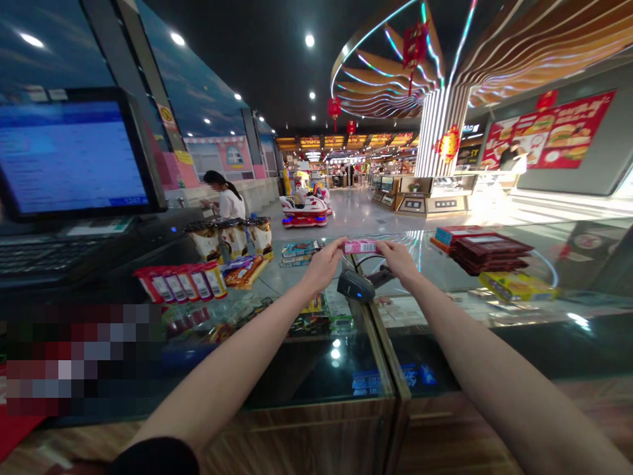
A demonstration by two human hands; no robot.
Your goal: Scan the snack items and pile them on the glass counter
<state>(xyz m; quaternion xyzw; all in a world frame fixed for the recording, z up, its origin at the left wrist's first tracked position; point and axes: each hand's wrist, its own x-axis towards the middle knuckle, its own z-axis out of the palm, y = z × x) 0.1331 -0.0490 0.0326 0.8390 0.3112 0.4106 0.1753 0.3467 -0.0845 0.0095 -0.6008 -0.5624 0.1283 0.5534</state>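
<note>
Both my arms reach out over a glass display counter (pixel 445 277). My left hand (pixel 324 264) and my right hand (pixel 398 260) each pinch one end of a small flat pink packet (pixel 359 247), held level above the counter. Just below the packet a dark handheld barcode scanner (pixel 355 285) rests in its stand on the glass.
A till screen (pixel 69 155) glows blue at the left above a keyboard. Red snack packs (pixel 180 284), cups (pixel 232 237) and small boxes (pixel 301 251) line the counter's left; dark flat packets (pixel 487 251) and a yellow box (pixel 514 285) lie right. A person in white (pixel 227 198) stands beyond.
</note>
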